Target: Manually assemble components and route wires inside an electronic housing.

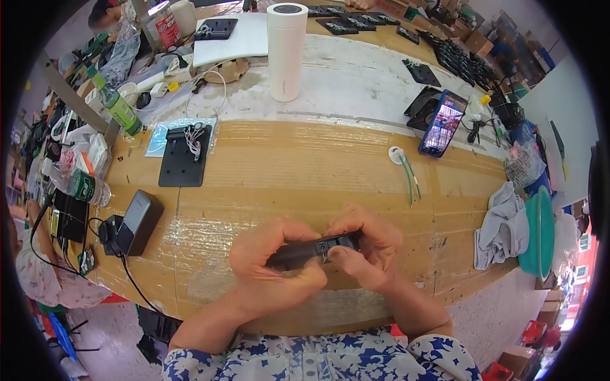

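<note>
Left fingers (289, 230) and right fingers (356, 220) pinch a black casing (307, 250) between them, seemingly light, stiff and smooth, best held by its long edges.

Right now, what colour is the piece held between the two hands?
The held piece is black; the head view shows it best.

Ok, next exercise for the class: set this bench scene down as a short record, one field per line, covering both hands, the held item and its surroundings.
Left grip: around the left part of the held item
Right grip: around its right end
Held item: elongated black piece
Surface: brown-covered table
Left: black plate with white wires, partly over a blue packet
Right: white disc with green wires
Far side: tall white bottle, upright
Far right: phone, screen lit
</note>
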The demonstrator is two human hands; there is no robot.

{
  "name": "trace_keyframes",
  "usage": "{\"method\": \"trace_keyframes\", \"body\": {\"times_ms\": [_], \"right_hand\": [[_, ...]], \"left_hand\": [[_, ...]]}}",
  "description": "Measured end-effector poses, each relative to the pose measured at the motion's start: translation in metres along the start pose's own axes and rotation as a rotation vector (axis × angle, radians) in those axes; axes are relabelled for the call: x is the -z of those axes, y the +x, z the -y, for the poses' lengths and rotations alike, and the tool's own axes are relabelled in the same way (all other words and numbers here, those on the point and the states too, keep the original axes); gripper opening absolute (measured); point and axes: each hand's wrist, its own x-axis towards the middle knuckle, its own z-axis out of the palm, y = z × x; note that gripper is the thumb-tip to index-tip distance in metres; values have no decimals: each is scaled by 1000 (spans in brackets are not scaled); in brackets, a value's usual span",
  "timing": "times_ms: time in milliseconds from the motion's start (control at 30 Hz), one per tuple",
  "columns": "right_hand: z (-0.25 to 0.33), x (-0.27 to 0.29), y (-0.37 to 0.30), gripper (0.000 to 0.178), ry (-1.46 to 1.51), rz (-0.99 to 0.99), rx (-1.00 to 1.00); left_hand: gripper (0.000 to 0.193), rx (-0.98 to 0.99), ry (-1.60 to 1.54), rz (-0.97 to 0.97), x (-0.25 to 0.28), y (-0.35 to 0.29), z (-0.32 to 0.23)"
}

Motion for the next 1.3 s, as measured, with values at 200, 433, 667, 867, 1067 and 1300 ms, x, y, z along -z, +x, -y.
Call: {"method": "trace_keyframes", "body": {"times_ms": [200,433,667,867,1067,1300], "right_hand": [[2,-1,3,15,-51,20,-37],[-4,-4,1,6,-152,-83,-52],[-17,-19,-4,7,-102,-160,-97],[-31,-18,-4,3,-59,-175,-135],[-32,-22,-6,10,127,-190,-314],[-34,-27,2,26,169,-241,-286]], "left_hand": [[19,90,12,9,2,-1,-2],[19,240,-75,22,-1,0,1],[18,302,-147,-30,-6,-6,20],[19,316,-154,-59,-7,-5,28],[22,345,-238,-107,-7,2,43],[13,357,-274,-52,-7,3,48]]}}
